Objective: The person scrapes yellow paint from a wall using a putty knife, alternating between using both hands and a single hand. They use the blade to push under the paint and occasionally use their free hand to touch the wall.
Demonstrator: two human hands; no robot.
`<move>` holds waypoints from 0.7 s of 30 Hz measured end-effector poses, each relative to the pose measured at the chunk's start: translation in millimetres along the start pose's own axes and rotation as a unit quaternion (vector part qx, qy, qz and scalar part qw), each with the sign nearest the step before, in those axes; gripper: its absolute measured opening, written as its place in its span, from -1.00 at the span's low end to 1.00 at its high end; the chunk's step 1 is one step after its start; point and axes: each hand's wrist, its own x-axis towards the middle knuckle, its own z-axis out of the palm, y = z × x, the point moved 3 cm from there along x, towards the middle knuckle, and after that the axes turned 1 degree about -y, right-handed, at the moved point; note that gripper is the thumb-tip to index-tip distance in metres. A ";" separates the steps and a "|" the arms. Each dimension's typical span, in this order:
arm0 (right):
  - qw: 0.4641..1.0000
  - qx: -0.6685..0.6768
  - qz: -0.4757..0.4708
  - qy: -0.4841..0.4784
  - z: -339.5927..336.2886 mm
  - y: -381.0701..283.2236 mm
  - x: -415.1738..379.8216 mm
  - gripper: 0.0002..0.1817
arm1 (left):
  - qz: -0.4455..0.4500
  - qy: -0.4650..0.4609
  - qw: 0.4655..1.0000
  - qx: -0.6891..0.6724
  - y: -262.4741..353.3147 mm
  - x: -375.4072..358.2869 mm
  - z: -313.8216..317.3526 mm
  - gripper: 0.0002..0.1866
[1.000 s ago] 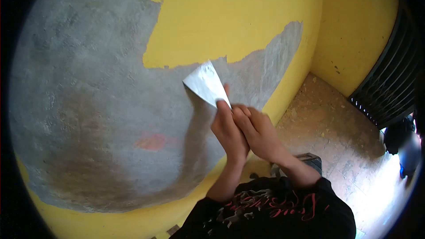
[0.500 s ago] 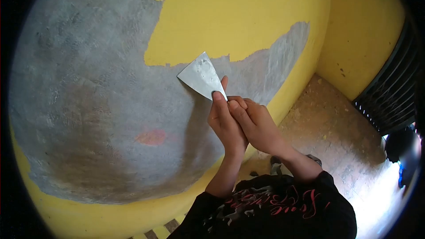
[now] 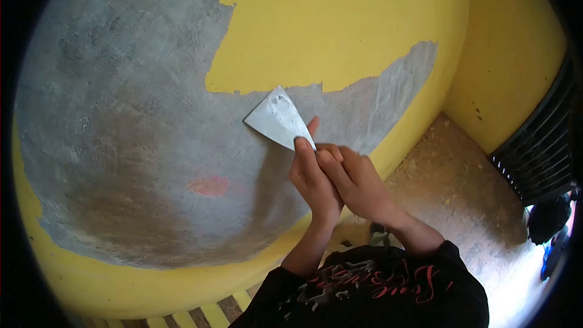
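Note:
A wide metal scraper (image 3: 279,119) with a few marks on its blade is held against or just over the grey bare patch (image 3: 152,115) of the wall, its upper corner near the lower edge of the yellow paint (image 3: 340,24). My left hand (image 3: 316,182) is closed around the scraper, with the thumb on the narrow end of the blade and one finger showing behind it. Beside and partly over it, my right hand (image 3: 358,183) is closed on the handle end. Both hands hide the handle.
A dark slatted metal object (image 3: 537,140) stands at the right, near the yellow side wall (image 3: 510,54). Brown floor (image 3: 449,176) with small flakes lies below. A dark shape is at the far right edge, and yellow-striped slats (image 3: 212,314) show at the bottom.
The view has shifted slightly, and the scraper and both hands appear a little lower in it. My grip looks the same.

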 end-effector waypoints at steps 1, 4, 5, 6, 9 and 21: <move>1.000 0.000 -0.005 -0.003 0.3 2.4 0.1 -0.60 | 0.001 -0.007 1.000 0.005 3.1 1.0 2.9 -0.44; 0.998 0.018 -0.057 0.005 -2.4 5.1 -0.1 -0.62 | 0.014 0.011 1.000 0.002 4.5 7.2 6.4 -0.44; 0.999 0.001 -0.032 -0.003 -3.0 2.6 4.9 -0.61 | 0.012 0.022 1.000 0.006 4.2 5.7 5.4 -0.44; 1.000 -0.013 -0.004 -0.011 0.1 2.0 3.2 -0.61 | 0.007 0.020 1.000 -0.014 5.9 6.3 6.6 -0.45; 0.999 0.036 -0.030 -0.004 4.2 7.9 -9.4 -0.60 | 0.013 0.012 1.000 0.019 3.0 -7.1 -1.5 -0.46; 0.997 0.013 -0.048 0.056 21.2 -4.9 -12.2 -0.52 | 0.007 -0.036 0.999 -0.007 27.4 2.5 -4.1 -0.45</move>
